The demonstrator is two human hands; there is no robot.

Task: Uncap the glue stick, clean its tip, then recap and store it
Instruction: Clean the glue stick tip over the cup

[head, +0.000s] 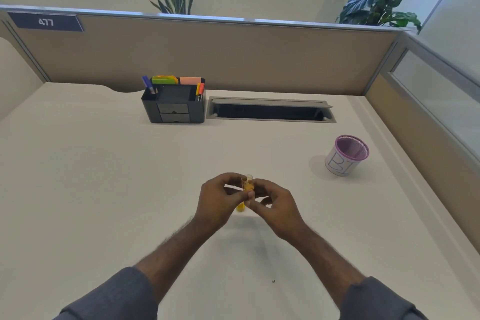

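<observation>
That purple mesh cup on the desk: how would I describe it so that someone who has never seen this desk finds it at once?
Start at the long grey cable slot set into the back of the cream desk. Come toward the person and to the right: the purple mesh cup stands alone there, upright. It is the only round container, with a white paper band bearing hand-drawn letters, unlike the boxy black desk organizer.

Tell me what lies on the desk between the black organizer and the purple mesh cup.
The cable slot sits just right of the organizer; past it, bare desk runs to the cup, in the head view.
</observation>
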